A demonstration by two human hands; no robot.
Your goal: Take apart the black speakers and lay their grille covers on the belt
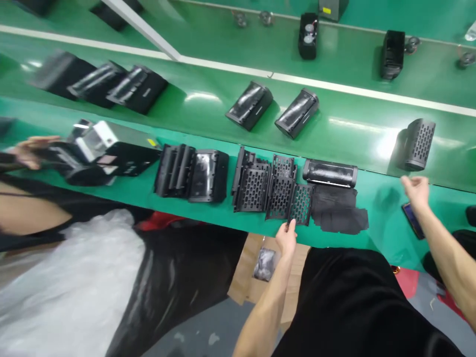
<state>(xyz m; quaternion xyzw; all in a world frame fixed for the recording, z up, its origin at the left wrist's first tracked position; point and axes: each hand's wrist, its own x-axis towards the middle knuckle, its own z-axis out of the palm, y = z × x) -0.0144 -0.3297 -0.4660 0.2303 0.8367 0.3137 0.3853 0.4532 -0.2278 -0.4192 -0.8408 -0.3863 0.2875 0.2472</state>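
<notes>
My left hand (287,236) reaches to the front edge of the green bench and pinches the lower corner of a black perforated grille panel (301,203). More grille panels (256,186) stand stacked just left of it. Behind them lies a black speaker body (330,172), with dark fabric pieces (340,210) in front of it. My right hand (417,190) hovers over the bench to the right, fingers loosely curled, holding nothing I can see. It is nearest a speaker with a honeycomb grille (418,144) on the belt.
Several black speaker housings (250,105) ride the green conveyor belt (208,84). Open shells (193,173) sit on the bench to the left. Another person's hand (28,148) works at far left. A dark flat device (412,220) lies at the right. A cardboard box (256,267) stands below.
</notes>
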